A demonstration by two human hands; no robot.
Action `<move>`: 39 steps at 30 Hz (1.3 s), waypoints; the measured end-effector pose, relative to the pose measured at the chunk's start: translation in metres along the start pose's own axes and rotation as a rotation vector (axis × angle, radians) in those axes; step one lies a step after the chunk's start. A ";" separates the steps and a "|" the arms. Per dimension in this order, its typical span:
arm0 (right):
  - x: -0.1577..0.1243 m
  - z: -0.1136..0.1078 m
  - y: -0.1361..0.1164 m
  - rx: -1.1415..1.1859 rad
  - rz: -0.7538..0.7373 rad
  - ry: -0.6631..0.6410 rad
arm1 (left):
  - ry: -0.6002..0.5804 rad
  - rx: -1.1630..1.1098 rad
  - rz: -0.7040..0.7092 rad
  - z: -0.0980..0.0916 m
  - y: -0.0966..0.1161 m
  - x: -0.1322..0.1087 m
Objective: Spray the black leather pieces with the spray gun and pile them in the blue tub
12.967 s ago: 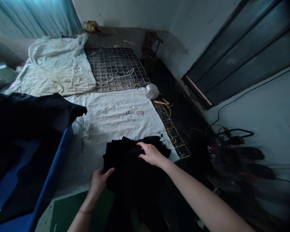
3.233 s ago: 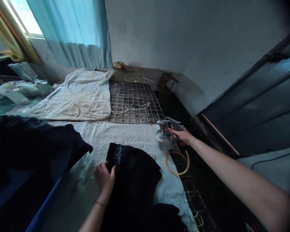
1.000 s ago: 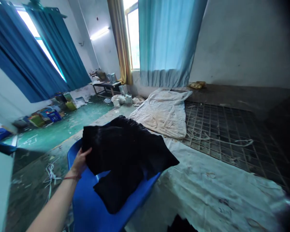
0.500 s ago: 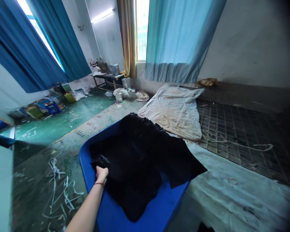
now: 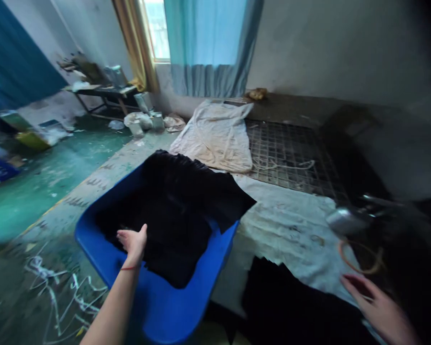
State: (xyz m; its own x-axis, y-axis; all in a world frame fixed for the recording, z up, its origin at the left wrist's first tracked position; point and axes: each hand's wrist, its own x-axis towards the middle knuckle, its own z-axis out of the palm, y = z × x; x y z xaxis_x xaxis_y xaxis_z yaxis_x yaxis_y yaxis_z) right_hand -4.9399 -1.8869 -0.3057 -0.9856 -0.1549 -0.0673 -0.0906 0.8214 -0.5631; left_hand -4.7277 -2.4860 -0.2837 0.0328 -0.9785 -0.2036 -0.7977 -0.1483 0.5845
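My left hand [image 5: 133, 241] hovers open over a blue plastic tub [image 5: 172, 306], fingers apart and holding nothing. A pile of black cloth [image 5: 179, 206] fills the tub and hangs over its far right rim. My right hand [image 5: 377, 306] is at the lower right, fingers stretched flat, just right of another black cloth piece [image 5: 290, 306] lying on the stained white sheet [image 5: 290, 225]. A metal spray gun with its cup [image 5: 345, 219] rests on the sheet's right side, beside an orange hose loop [image 5: 359, 256].
A wire grid table top [image 5: 287, 153] lies beyond the sheet, with a crumpled white cloth [image 5: 217, 136] on it. Green floor [image 5: 39, 187] at left holds tins, boxes and white strips. A low bench [image 5: 100, 93] stands under the window.
My left hand has let go of the black cloth in the tub and opened. The view swung right, bringing my right hand, the second black piece and the spray gun into view.
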 end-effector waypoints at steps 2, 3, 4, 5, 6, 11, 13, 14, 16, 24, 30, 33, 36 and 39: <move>-0.012 0.005 0.012 0.109 0.080 -0.094 | -0.069 -0.051 0.270 0.000 0.026 -0.053; -0.020 0.006 0.015 0.134 0.095 -0.123 | -0.157 -0.147 0.509 0.003 0.037 -0.086; -0.028 0.005 0.015 0.122 0.086 -0.144 | -0.330 -0.224 0.717 0.007 0.044 -0.121; -0.037 0.003 0.015 0.096 0.068 -0.143 | -0.543 -0.267 0.854 0.014 0.047 -0.158; -0.045 0.001 0.013 0.083 0.042 -0.146 | -0.766 -0.264 0.945 0.024 0.047 -0.193; -0.071 0.004 0.021 0.088 -0.084 -0.110 | -1.196 0.175 1.020 0.106 0.007 -0.310; -0.073 0.015 0.029 0.098 -0.150 -0.128 | -1.099 0.252 1.040 0.145 -0.010 -0.328; -0.073 0.022 0.032 0.103 -0.190 -0.133 | -1.060 0.255 1.052 0.162 -0.017 -0.333; -0.069 0.036 0.035 0.108 -0.275 -0.148 | -1.036 0.239 1.078 0.188 -0.026 -0.338; -0.040 0.080 0.040 -0.251 -0.340 -0.223 | -0.968 0.200 1.309 0.203 -0.040 -0.338; -0.054 0.067 0.054 -0.072 -0.514 -0.200 | -0.896 -0.103 1.299 0.173 -0.057 -0.346; -0.069 0.040 0.055 0.086 -0.419 -0.363 | -1.122 -0.061 1.002 0.157 -0.068 -0.349; -0.074 0.017 0.051 0.118 -0.283 -0.635 | -1.256 0.085 0.817 0.154 -0.076 -0.352; -0.071 0.020 0.045 -0.065 -0.193 -0.633 | -1.194 0.199 0.868 0.165 -0.078 -0.353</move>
State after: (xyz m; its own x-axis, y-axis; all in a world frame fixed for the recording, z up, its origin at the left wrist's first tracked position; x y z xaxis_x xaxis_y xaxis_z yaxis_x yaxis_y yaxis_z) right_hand -4.8714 -1.8497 -0.3430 -0.6785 -0.5789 -0.4522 -0.2853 0.7750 -0.5640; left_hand -4.7764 -2.1054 -0.3869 -0.9059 -0.0428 -0.4214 -0.3798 0.5223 0.7635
